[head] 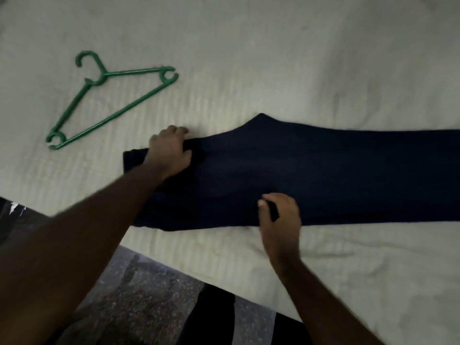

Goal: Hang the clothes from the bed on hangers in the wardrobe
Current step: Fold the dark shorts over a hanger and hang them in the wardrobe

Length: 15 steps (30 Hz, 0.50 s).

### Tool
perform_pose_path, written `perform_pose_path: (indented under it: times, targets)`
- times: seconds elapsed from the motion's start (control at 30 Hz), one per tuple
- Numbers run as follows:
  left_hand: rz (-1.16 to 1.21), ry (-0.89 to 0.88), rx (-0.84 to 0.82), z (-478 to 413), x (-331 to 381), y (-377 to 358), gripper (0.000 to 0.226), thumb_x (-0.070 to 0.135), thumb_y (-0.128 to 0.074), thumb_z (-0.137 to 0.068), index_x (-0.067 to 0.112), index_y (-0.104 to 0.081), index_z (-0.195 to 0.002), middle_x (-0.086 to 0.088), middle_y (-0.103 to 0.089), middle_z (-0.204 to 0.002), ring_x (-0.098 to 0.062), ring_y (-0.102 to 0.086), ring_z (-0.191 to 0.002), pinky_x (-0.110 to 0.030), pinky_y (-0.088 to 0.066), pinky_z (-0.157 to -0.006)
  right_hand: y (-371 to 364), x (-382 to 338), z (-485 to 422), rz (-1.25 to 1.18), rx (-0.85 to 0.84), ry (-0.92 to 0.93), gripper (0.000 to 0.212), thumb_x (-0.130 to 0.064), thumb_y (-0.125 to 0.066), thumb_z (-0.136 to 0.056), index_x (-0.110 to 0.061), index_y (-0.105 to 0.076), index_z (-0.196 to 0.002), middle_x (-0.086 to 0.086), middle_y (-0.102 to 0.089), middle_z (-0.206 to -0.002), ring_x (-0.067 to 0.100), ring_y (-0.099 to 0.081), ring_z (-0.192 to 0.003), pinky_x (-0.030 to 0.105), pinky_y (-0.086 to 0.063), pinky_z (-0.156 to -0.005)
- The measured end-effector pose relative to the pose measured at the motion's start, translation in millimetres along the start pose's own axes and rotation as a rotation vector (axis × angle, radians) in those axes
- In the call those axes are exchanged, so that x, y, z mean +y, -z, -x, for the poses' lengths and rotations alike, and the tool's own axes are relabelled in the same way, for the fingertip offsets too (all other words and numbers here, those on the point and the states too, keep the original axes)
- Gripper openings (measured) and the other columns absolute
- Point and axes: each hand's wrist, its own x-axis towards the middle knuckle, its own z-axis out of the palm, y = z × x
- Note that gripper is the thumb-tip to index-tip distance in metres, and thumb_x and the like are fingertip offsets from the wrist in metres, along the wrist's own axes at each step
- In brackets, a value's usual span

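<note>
Two hands work on one dark blue garment (348,170) that lies flat on the bed (273,58). The left hand (170,151) reaches forward on a long, straight arm to the garment's left end, palm down, its fingers bent over the far edge of the cloth and its thumb spread across the top, so that it grips the fabric there. The right hand (280,217) sits closer to the body at the garment's near edge, wrist bent and knuckles up, and pinches a small fold or tab of the same dark cloth between thumb and fingers. The garment looks like folded trousers. A narrow end pokes out just left of the left hand, a blunt point rises on the far side between the hands, and a long straight band runs out past the right border of the view. Its near edge lies parallel to the bed's near edge, with a strip of pale, wrinkled sheet between them. Beyond the garment the sheet stretches wide to the top of the view. A green plastic hanger (100,79) lies flat on it to the far left, hook pointing away, well apart from the garment and from both hands. Below the bed's edge shows speckled stone floor (149,295).
</note>
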Motion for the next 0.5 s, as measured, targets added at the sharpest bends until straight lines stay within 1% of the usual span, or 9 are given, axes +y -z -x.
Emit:
perform_pose_path:
  times: [0.07,0.1,0.13,0.2,0.27,0.33,0.37,0.43,0.5]
  targets:
    - [0.208,-0.084,-0.074,-18.6,46.9,-5.5,0.061,0.031,-0.063,-0.091,0.009,-0.040,-0.143,-0.016,-0.046,-0.140,-0.031,-0.047,-0.127,-0.042,-0.038,-0.107,26.5,19.4,0.4,-0.107,0.210,-0.323,0.008,-0.023,-0.064,-0.094,-0.018,-0.065,-0.100,0.000,-0.063,-0.101,0.019,-0.060,-0.095,0.035,-0.051,-0.087]
    - [0.285,-0.082,-0.101,-31.3,68.7,-6.3,0.062,0.033,-0.064,-0.091,0.010,-0.039,-0.143,-0.015,-0.047,-0.140,-0.029,-0.047,-0.127,-0.039,-0.039,-0.107,36.3,28.8,-0.5,-0.188,0.257,-0.483,0.010,-0.026,-0.065,-0.093,-0.017,-0.063,-0.098,0.001,-0.065,-0.096,0.021,-0.062,-0.090,0.036,-0.054,-0.082]
    - [0.321,-0.074,-0.119,-43.5,90.7,-9.2,0.063,0.035,-0.064,-0.090,0.012,-0.039,-0.143,-0.014,-0.049,-0.139,-0.028,-0.048,-0.126,-0.039,-0.039,-0.107,44.6,39.7,2.2,-0.295,0.250,-0.624,0.015,-0.028,-0.067,-0.092,-0.015,-0.063,-0.097,0.003,-0.067,-0.092,0.022,-0.065,-0.087,0.035,-0.055,-0.077]
    - [0.310,-0.074,-0.129,-69.2,119.2,-9.1,0.063,0.042,-0.066,-0.088,0.016,-0.043,-0.140,-0.011,-0.052,-0.135,-0.027,-0.050,-0.124,-0.042,-0.041,-0.105,49.5,52.1,5.4,-0.516,0.144,-0.790,0.025,-0.029,-0.069,-0.091,-0.008,-0.062,-0.103,0.006,-0.069,-0.087,0.019,-0.066,-0.077,0.031,-0.054,-0.071]
    - [0.261,-0.106,-0.213,-88.7,138.3,-7.3,0.053,0.043,-0.067,-0.088,0.016,-0.053,-0.131,-0.008,-0.056,-0.131,-0.025,-0.053,-0.120,-0.038,-0.043,-0.101,49.8,56.8,6.9,-0.610,0.047,-0.841,0.030,-0.030,-0.071,-0.090,-0.005,-0.064,-0.105,0.006,-0.069,-0.084,0.013,-0.065,-0.073,0.026,-0.053,-0.068]
    - [0.228,-0.133,-0.277,-101.9,148.0,-6.0,0.043,0.035,-0.067,-0.089,0.010,-0.060,-0.123,-0.010,-0.059,-0.126,-0.024,-0.054,-0.116,-0.028,-0.042,-0.092,46.3,55.7,4.6,-0.583,0.007,-0.834,0.033,-0.033,-0.074,-0.086,-0.004,-0.066,-0.100,0.006,-0.070,-0.082,0.011,-0.064,-0.071,0.023,-0.052,-0.065]
    - [0.207,-0.141,-0.287,-105.4,150.1,-5.5,0.039,0.031,-0.067,-0.090,0.007,-0.062,-0.120,-0.012,-0.061,-0.123,-0.025,-0.055,-0.115,-0.026,-0.040,-0.087,43.5,55.5,2.0,-0.556,0.007,-0.838,0.033,-0.035,-0.076,-0.084,-0.005,-0.066,-0.095,0.006,-0.070,-0.080,0.012,-0.063,-0.069,0.024,-0.053,-0.064]
    - [0.163,-0.144,-0.303,-109.0,153.8,-5.7,0.034,0.026,-0.067,-0.091,0.002,-0.064,-0.115,-0.016,-0.062,-0.118,-0.028,-0.056,-0.112,-0.026,-0.040,-0.084,36.4,56.6,-4.1,-0.487,0.026,-0.857,0.031,-0.038,-0.078,-0.082,-0.010,-0.065,-0.081,0.005,-0.071,-0.076,0.017,-0.065,-0.068,0.032,-0.056,-0.067]
    - [0.109,-0.145,-0.330,-110.0,158.3,-4.9,0.033,0.024,-0.067,-0.091,0.001,-0.064,-0.115,-0.016,-0.063,-0.115,-0.029,-0.057,-0.110,-0.027,-0.040,-0.084,30.9,59.8,-10.4,-0.392,0.026,-0.853,0.030,-0.038,-0.075,-0.081,-0.016,-0.060,-0.070,0.005,-0.070,-0.072,0.024,-0.066,-0.070,0.043,-0.059,-0.072]
